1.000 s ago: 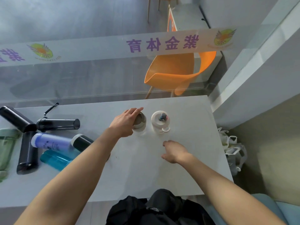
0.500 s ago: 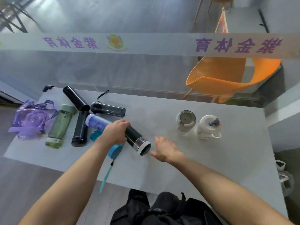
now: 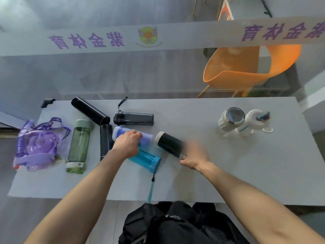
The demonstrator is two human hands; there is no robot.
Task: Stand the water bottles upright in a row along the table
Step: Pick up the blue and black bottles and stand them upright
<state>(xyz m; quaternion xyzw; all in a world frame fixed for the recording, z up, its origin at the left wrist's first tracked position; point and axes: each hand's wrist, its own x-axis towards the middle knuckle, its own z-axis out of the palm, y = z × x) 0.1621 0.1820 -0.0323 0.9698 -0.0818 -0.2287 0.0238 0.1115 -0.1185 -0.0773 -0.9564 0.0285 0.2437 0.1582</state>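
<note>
Two pale bottles stand upright at the table's (image 3: pixel 237 173) far right: a cream one with a grey lid (image 3: pixel 231 119) and a white one with a blue spout (image 3: pixel 255 122). My right hand (image 3: pixel 195 155), blurred by motion, grips the lower end of a black bottle with a white cap (image 3: pixel 168 144), tilted above the table. My left hand (image 3: pixel 127 145) curls over a purple-blue bottle (image 3: pixel 119 133) lying on its side. A teal bottle (image 3: pixel 146 160) lies just beneath it. Further left lie a dark clear bottle (image 3: pixel 134 118), two black flasks (image 3: pixel 89 110) (image 3: pixel 106 141) and a green bottle (image 3: pixel 79 145).
A purple plastic bag (image 3: pixel 37 145) sits at the table's left end. A black backpack (image 3: pixel 175 224) is at the near edge below me. A glass partition with a printed band runs behind the table, with an orange chair (image 3: pixel 246 71) beyond it.
My view swung left from the two upright bottles. My left hand let go of the black white-capped bottle and moved onto the purple-blue one; my right hand took the black bottle and lifted it.
</note>
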